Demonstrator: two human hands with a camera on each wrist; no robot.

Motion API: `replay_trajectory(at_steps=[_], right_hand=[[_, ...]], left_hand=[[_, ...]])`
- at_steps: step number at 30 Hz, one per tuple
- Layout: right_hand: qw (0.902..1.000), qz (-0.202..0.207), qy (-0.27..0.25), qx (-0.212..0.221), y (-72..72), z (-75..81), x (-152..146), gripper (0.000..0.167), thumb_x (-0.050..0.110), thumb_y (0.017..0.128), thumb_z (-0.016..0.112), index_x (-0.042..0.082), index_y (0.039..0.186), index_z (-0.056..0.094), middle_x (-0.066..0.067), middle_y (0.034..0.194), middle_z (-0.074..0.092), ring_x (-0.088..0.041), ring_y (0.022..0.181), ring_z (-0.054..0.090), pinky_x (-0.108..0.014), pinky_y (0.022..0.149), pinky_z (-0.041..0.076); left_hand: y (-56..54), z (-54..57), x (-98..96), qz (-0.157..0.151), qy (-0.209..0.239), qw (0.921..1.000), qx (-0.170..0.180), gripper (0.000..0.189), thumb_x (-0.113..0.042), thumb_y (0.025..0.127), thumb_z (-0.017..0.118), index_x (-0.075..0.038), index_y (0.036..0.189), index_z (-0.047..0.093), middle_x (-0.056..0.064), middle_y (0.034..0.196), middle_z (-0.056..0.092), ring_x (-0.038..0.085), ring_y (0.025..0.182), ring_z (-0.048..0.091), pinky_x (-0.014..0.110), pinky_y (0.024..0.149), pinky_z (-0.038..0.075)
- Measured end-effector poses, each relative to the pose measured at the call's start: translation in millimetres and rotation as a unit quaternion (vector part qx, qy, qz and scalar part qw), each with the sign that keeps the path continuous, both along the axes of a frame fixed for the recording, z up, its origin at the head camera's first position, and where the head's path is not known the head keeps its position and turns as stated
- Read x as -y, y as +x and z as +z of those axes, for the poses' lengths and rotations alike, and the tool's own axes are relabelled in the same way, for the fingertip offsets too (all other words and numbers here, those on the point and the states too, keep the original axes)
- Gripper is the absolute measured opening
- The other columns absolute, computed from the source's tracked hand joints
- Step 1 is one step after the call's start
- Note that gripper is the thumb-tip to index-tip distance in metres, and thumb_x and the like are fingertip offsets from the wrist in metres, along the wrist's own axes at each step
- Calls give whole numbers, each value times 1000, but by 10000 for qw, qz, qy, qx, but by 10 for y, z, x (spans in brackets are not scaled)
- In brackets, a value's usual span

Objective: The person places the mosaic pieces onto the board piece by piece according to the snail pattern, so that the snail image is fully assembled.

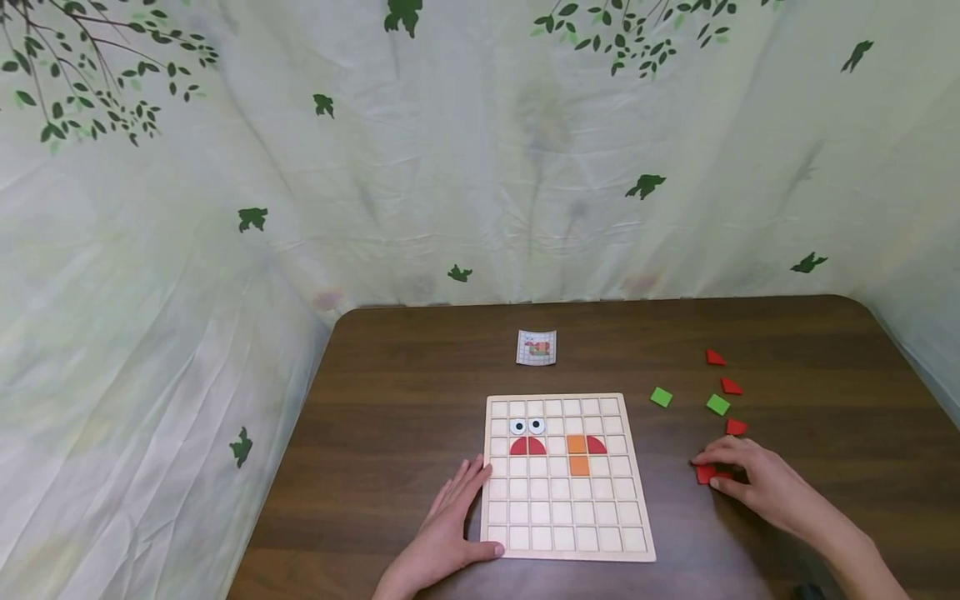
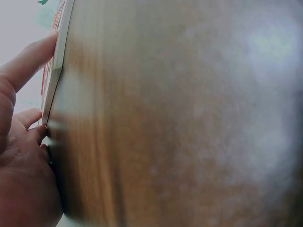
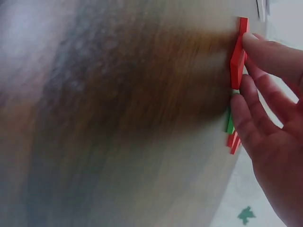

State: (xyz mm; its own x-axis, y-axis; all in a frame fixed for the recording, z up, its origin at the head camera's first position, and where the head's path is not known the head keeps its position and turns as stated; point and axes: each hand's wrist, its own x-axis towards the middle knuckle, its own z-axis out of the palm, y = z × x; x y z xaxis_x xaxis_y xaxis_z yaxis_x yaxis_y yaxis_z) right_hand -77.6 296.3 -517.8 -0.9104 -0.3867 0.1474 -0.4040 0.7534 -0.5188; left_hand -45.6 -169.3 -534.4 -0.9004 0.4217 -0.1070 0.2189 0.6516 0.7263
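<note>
My left hand (image 1: 450,525) rests beside the pale gridded board (image 1: 551,542), straight fingers along its left edge and thumb at the lower-left corner. In the left wrist view a thumb (image 2: 33,59) touches the board's rim (image 2: 59,56). On the board sit two eye tiles (image 1: 527,426), three red quarter-round tiles (image 1: 519,447) and two orange squares (image 1: 576,444). Right of the board, my right hand (image 1: 765,483) pinches a flat red tile (image 3: 237,71) low at the table, between thumb and curled fingers. Another red tile (image 3: 244,24) shows just past the thumb.
Beyond the right hand lie loose red tiles (image 1: 731,387) and two green tiles (image 1: 661,397). A small picture card (image 1: 536,348) lies behind the board on the brown table (image 1: 405,375). A leaf-patterned cloth (image 1: 480,167) hangs along the table's far edge.
</note>
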Motion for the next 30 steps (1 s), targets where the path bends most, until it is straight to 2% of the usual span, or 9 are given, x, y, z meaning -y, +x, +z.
replay_trajectory(at_steps=[4, 11, 15, 21, 26, 30], right_hand=[[9996, -123, 11, 273, -28, 12, 44, 33, 10, 75, 84, 23, 104, 73, 16, 100, 62, -5, 89, 58, -31, 74, 52], [9981, -241, -97, 556, -36, 7, 143, 26, 17, 78, 83, 24, 100, 73, 17, 96, 60, -3, 85, 58, -29, 72, 51], [9982, -206, -130, 545, -63, 16, 200, 25, 16, 77, 83, 25, 96, 71, 18, 94, 59, -4, 84, 56, -30, 71, 52], [9984, -273, -226, 434, -83, 15, 290, 33, 8, 74, 84, 28, 91, 66, 21, 86, 60, 0, 78, 56, -28, 68, 52], [9991, -271, -326, 83, -113, 0, 413, 32, 1, 76, 82, 27, 93, 71, 20, 89, 62, 1, 79, 57, -28, 68, 53], [9987, -242, -441, 47, -158, -4, 547, 29, 0, 79, 79, 23, 96, 75, 18, 92, 62, 0, 81, 57, -25, 69, 52]], left_hand=[[7, -2, -5, 18, 22, 10000, -10, 96, -41, 74, 84, -16, 153, 35, 1, 162, 21, 27, 149, 10, 58, 114, 12], [19, -14, -3, 29, 2, 10000, -27, 96, -40, 74, 84, -16, 153, 35, 0, 162, 21, 26, 149, 10, 48, 115, 11], [7, -14, -3, 49, -14, 10000, 0, 97, -40, 74, 84, -16, 153, 34, 0, 163, 20, 26, 149, 10, 50, 115, 11], [-12, -3, -1, 50, -75, 9999, 147, 98, -39, 73, 84, -17, 154, 33, -2, 163, 18, 22, 150, 7, 54, 115, 10], [-14, 2, -3, 66, -82, 9998, 174, 97, -40, 74, 83, -17, 154, 33, -3, 163, 18, 21, 150, 7, 53, 115, 10], [-9, 0, -2, 53, -38, 9999, 132, 97, -40, 74, 83, -17, 154, 34, -2, 163, 19, 22, 150, 8, 55, 115, 10]])
